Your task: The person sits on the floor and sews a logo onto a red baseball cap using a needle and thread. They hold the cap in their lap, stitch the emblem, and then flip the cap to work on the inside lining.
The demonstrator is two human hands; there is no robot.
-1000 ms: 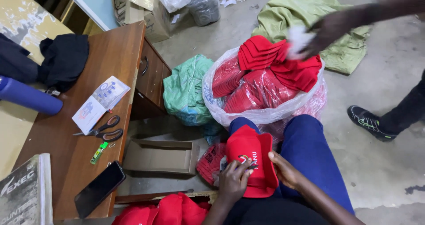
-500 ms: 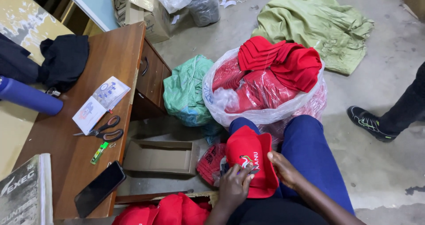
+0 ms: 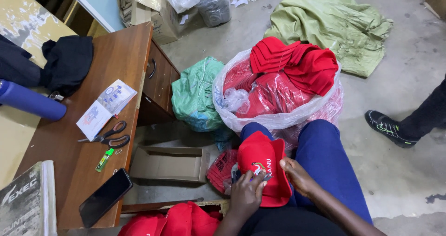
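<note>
Bare concrete floor (image 3: 418, 171) surrounds your seated position, with a wooden desk (image 3: 116, 68) to your left and a small cardboard box (image 3: 169, 164) open between the desk and your knees.

1. Location of the work item. The red cap (image 3: 262, 171) lies on your lap, over the blue trousers (image 3: 325, 166), crown up, with an embroidered patch on the front panel.

2. Hand state. Your left hand (image 3: 246, 194) rests on the near side of the cap, fingers curled and narrow, pressing at the patch; whether they pinch anything small cannot be told. Your right hand (image 3: 297, 175) holds the right edge of the cap, fingers closed lightly on the fabric.

3. Handling properties. Judge the cap light and soft. The fabric will crumple rather than resist, is not slippery and is not fragile. The front panel looks somewhat stiffer than the rest.

4. Where to grip. Take hold at the rim or the brim, where layered fabric gives a firmer purchase. Avoid dragging on the embroidery.

5. Adjacent items. A clear plastic bag (image 3: 278, 117) full of red caps stands just beyond your knees. Scissors (image 3: 109, 136) and a phone (image 3: 104, 196) lie on the desk.
</note>
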